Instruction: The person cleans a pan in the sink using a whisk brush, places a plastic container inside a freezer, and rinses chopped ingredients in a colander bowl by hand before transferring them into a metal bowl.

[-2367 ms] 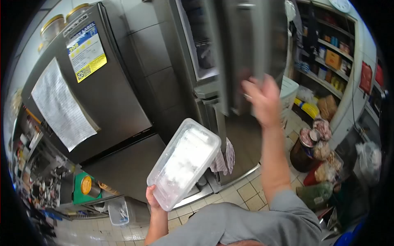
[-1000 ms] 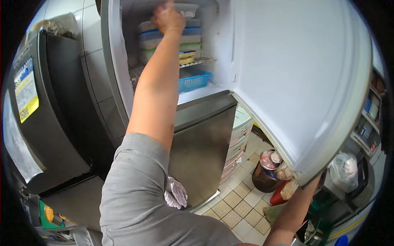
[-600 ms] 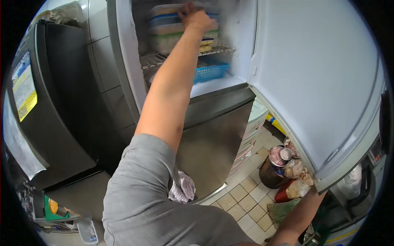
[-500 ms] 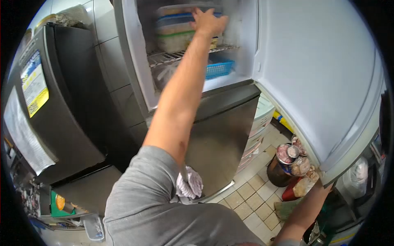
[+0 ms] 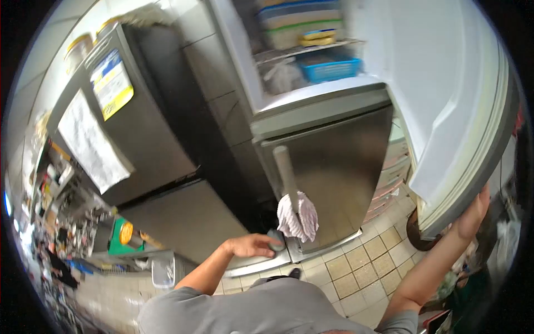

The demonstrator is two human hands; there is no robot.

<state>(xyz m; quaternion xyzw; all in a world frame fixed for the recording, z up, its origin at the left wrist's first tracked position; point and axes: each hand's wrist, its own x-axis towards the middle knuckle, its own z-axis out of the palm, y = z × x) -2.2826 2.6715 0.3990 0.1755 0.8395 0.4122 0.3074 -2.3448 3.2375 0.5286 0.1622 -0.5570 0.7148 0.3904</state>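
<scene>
Around a tiled floor (image 5: 361, 267) at the lower centre, we are viewing a kitchen crowded with shelving toward the left edge. At the upper right, the refrigerator door (image 5: 439, 50) is standing wide open, leaving the upper compartment (image 5: 320, 91) exposed, apparently for reaching inside. Our right hand (image 5: 473, 214) is touching the door's outer edge, its fingers partly hidden; we cannot tell whether it is gripping or only steadying. Our left hand (image 5: 250, 246), low in the middle, is hanging empty, fingers loosely bent. In the upper centre, a wire shelf (image 5: 267, 57) is carrying stacked containers (image 5: 306, 22) with blue and green bands, probably piled to save room; their pale contents are too blurred to name. Yellow packets (image 5: 319, 38) are lying at the stack's front. Beneath, a blue basket (image 5: 332, 71) is presumably gathering loose items, with a plastic bag (image 5: 282, 77) sitting beside it. A cloth (image 5: 289, 217) is hanging from the lower door's handle (image 5: 285, 167), likely for easy wiping. Farther out, a clear tub (image 5: 163, 274) is holding small pale things at the lower left, and lidded jars (image 5: 78, 51) are standing at the upper left.
</scene>
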